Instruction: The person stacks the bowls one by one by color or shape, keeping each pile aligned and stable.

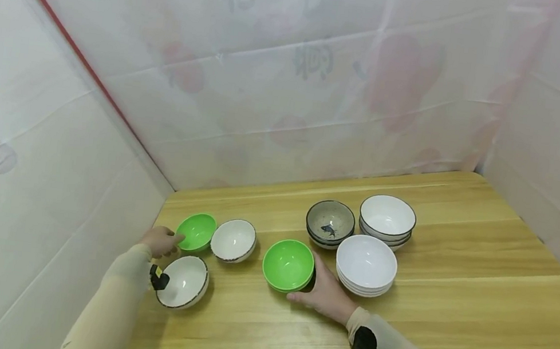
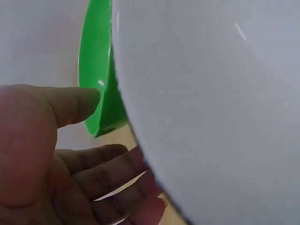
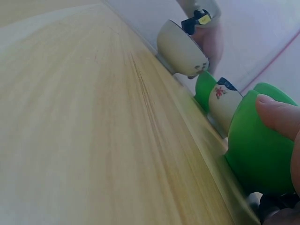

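Observation:
My right hand grips a stack of green bowls from the right side. Its thumb lies against the bowl near the rim. At the left, my left hand is at the near-left edge of another green bowl. In the left wrist view its thumb overlaps that bowl's rim, while the other fingers spread loosely below; contact is unclear. A white dark-rimmed bowl stands beside the left green bowl. Another white dark-rimmed bowl sits nearer, by the left wrist, and fills much of the left wrist view.
Right of the right hand stand stacks of plain white bowls, grey fish-patterned bowls and white black-rimmed bowls. All rest on the wooden table. Pale sheeting hangs behind and at both sides.

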A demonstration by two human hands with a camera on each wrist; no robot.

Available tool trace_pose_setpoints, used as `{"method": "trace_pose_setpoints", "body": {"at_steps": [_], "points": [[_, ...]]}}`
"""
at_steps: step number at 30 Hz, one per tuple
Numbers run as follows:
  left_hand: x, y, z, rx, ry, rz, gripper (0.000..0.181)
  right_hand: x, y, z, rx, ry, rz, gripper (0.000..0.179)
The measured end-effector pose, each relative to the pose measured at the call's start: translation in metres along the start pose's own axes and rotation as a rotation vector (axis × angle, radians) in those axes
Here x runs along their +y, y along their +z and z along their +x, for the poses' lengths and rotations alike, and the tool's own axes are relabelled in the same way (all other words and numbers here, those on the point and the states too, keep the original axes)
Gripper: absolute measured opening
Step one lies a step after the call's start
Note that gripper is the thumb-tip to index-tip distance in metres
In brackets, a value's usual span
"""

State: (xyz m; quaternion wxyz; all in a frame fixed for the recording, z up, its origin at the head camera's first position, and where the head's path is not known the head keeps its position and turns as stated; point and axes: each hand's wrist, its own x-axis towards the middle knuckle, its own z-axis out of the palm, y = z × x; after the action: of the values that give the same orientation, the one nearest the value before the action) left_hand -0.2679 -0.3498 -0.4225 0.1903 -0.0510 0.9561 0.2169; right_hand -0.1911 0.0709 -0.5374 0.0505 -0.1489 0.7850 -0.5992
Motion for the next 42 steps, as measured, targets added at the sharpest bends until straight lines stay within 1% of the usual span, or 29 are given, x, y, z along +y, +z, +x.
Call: {"method": "trace_pose_setpoints", "body": {"at_steps": [3, 8, 11, 17, 22, 34, 42], "points": [[0.003, 0.004, 0.0, -0.011, -0.004, -0.006, 0.049, 0.0, 0.0, 0.0, -0.003, -0.003, 0.011, 0.121], [0.007, 0.007, 0.001, 0.008, -0.005, -0.014, 0.038, 0.0, 0.0, 0.0, 0.0, -0.009, -0.004, 0.12], [0.007, 0.009, 0.002, 0.025, 0.0, -0.023, 0.035, 0.0, 0.0, 0.0, 0.001, -0.01, -0.005, 0.12], [0.004, 0.011, 0.004, 0.074, 0.001, -0.068, 0.034, -0.003, 0.0, 0.001, -0.002, 0.006, 0.005, 0.12], [0.003, 0.014, 0.006, 0.109, 0.028, -0.08, 0.033, -0.003, -0.001, 0.001, -0.001, 0.008, 0.0, 0.12], [-0.003, 0.014, 0.006, 0.138, 0.025, -0.064, 0.036, -0.004, 0.0, -0.001, 0.0, 0.014, -0.001, 0.121], [-0.006, 0.009, 0.002, 0.152, 0.028, -0.093, 0.036, -0.004, 0.0, -0.001, 0.012, -0.026, 0.001, 0.119]]}}
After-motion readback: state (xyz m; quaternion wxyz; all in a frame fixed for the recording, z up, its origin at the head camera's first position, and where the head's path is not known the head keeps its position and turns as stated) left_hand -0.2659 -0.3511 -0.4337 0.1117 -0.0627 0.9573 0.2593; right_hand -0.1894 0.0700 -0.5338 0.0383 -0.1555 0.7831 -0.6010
